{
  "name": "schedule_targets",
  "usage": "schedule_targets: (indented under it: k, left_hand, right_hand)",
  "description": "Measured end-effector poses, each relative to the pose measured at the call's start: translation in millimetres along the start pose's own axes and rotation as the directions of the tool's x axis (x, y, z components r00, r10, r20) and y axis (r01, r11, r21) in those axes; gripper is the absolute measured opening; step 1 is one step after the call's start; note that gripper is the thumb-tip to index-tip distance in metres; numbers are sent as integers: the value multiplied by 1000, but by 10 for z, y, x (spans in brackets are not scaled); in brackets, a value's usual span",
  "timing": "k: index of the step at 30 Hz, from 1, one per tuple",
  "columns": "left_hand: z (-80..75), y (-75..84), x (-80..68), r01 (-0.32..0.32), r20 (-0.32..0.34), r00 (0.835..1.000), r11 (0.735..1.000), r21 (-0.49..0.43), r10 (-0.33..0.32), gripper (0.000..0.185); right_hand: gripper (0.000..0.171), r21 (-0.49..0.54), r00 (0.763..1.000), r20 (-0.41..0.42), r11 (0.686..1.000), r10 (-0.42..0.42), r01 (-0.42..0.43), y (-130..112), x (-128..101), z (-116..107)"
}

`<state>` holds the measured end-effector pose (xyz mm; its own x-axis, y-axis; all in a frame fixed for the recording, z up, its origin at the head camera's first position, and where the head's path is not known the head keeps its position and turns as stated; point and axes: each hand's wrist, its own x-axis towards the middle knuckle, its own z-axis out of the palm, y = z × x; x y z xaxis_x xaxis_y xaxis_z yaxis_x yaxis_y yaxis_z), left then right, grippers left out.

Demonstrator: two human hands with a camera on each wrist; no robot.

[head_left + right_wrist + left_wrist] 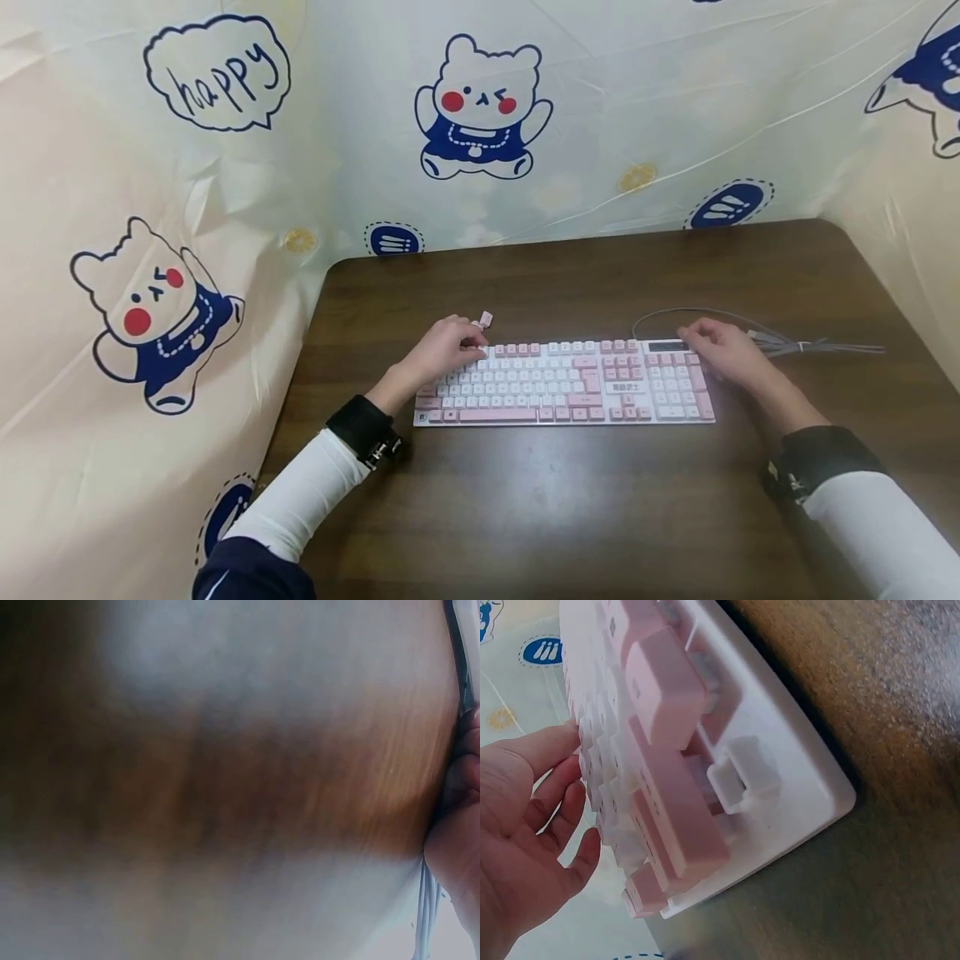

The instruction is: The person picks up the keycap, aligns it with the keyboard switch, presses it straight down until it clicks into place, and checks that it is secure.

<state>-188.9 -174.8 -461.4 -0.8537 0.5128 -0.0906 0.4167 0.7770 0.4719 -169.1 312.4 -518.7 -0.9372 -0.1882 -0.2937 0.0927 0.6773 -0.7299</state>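
left hand (pixel 442 346): at 9 o'clock of the scene, over the keyboard's far-left corner, fingers curled down onto the top key rows; in the left wrist view, fingers (pixel 551 780) loosely bent and touching the keys' edge, nothing pinched that can be made out
right hand (pixel 723 350): at 3 o'clock, relaxed and fairly flat, resting on the keyboard's far-right corner by the number pad; wrist view too blurred to add anything, only the hand's edge (pixel 457 825) against brown wood
keyboard (pixel 562 382): pink and white, lying flat across the middle of the table, long side toward the person, both hands on its far corners
loose keycap (pixel 486 318): small, pink, on the wood at 12 o'clock of the left hand, just beyond its fingertips, apart from the keyboard
cable (pixel 787 340): grey, looping from behind the right hand out toward 3 o'clock, bundled end lying on the table
table (pixel 585 500): dark brown wood, bare toward 6 o'clock
backdrop (pixel 480 108): cream sheet with bear cartoons and a "happy" bubble, closing in the table from 9 through 12 to 3 o'clock
sleeves (pixel 300 492): white, with black wrist bands carrying the cameras
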Motion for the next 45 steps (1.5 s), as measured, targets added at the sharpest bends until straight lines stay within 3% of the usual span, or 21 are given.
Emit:
schedule_targets:
  k: [9, 18, 25, 33, 39, 43, 45]
  left_hand:
    - [-52, 32, 103, -3, -17, 1000, 999, -34, 3, 15]
    - [-63, 85, 223, -58, 26, 998, 996, 66, 56, 15]
    - [12, 60, 204, -69, 30, 997, 992, 105, 66, 14]
    - [68, 6, 140, -37, -4, 999, 999, 35, 37, 17]
    - [-56, -109, 104, -81, -18, 997, 997, 7, 81, 16]
    - [-160, -201, 126, -12, -99, 995, 1000, 15, 13, 18]
    - [-184, -235, 157, 49, -96, 994, 999, 20, -47, 22]
  right_hand:
    - [67, -35, 1000, -19, 999, -3, 2, -36, -22, -104]
    - [69, -41, 1000, -15, 999, -3, 3, -33, -30, -180]
    - [67, -39, 1000, 7, 999, -10, 10, -16, -23, -143]
    - [66, -20, 1000, 24, 1000, -7, 8, 9, -40, -108]
    - [64, 4, 999, 48, 1000, -3, 3, -22, -10, -78]
    - [64, 9, 998, 54, 1000, -11, 10, -39, 4, -55]
    - [64, 5, 999, 49, 1000, -14, 14, -42, 6, -47]
